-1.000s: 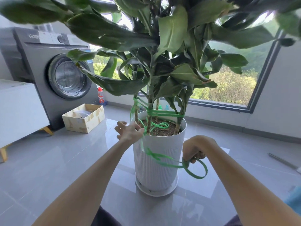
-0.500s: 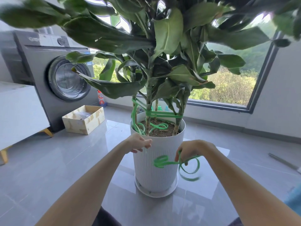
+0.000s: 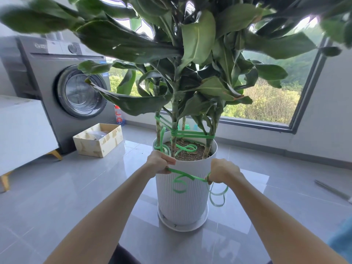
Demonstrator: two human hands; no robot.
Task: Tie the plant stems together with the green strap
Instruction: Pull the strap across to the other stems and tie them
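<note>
Our left hand (image 3: 161, 162) and right hand (image 3: 223, 172) each pinch the strap (image 3: 187, 176) stretched between them at frame centre, before the pot (image 3: 182, 202); we should draw slack evenly so the wraps cinch the stems (image 3: 173, 143) without bending them.

upper leaves (image 3: 38, 20) are blurred and cut off by the top edge. my left hand (image 3: 159, 162) hides the green strap (image 3: 182, 173) where it enters the grip. the bottle (image 3: 118, 116) label is too small for me to read.
</note>
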